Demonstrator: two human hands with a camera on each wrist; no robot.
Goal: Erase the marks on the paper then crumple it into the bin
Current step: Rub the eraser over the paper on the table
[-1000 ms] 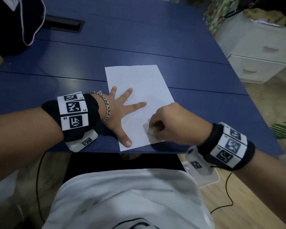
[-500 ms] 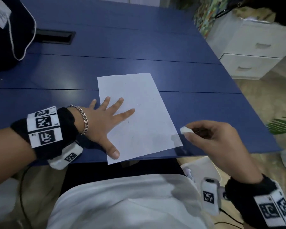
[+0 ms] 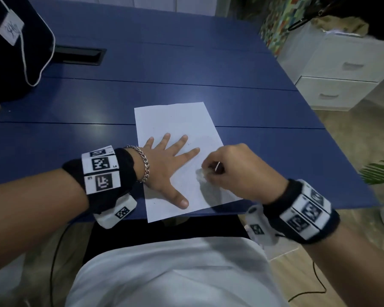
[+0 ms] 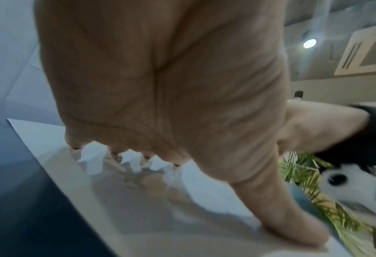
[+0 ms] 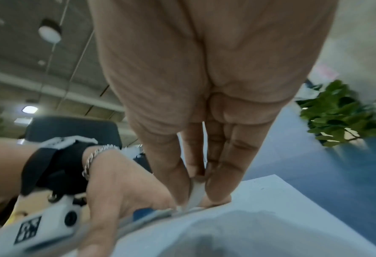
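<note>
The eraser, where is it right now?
In the head view the eraser is pinched in the right hand, pressed on the paper just right of the left hand.

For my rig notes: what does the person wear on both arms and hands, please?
Both hands are bare. Each wrist carries a black band with white panels printed with black square codes, and a white camera housing with its own code tag hangs beneath. The right wrist band is of the same kind. The left wrist also wears a silver chain bracelet.
</note>
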